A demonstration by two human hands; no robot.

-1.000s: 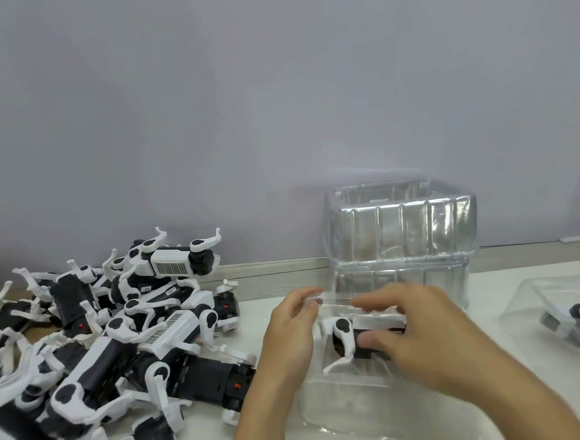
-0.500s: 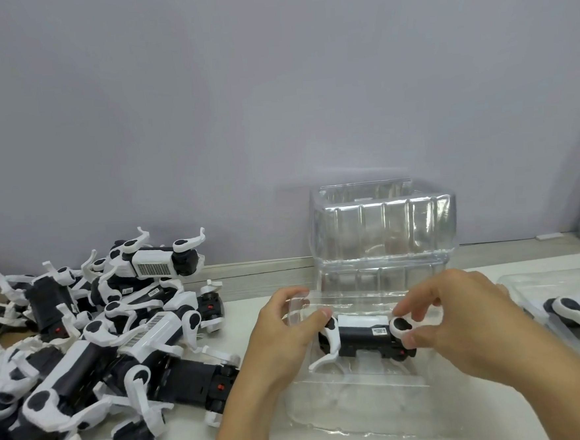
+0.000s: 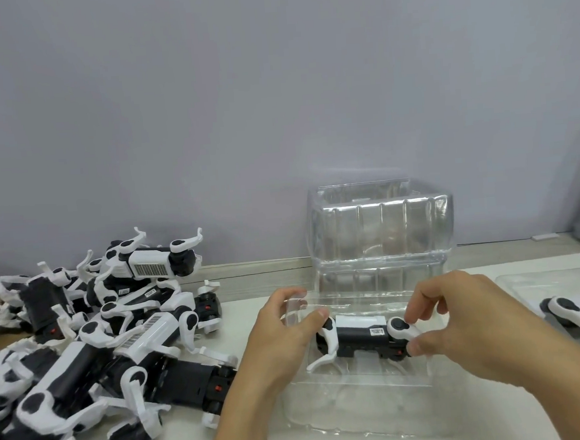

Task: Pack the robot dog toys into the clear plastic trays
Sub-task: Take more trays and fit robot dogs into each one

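Currently:
Left hand (image 3: 283,340): pinches robot dog toy (image 3: 362,340) — hold level.
Right hand (image 3: 468,331): pinches leg; seat into clear tray (image 3: 357,411).

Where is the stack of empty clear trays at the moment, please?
In the head view, the stack of empty clear trays stands right of centre against the wall, just behind the tray being packed.

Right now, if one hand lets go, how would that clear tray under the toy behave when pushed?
The clear tray is thin, glossy formed plastic, so it probably flexes and slides easily. Holding just one robot dog toy, it is likely light. Its wavy rim suggests it dents if squeezed.
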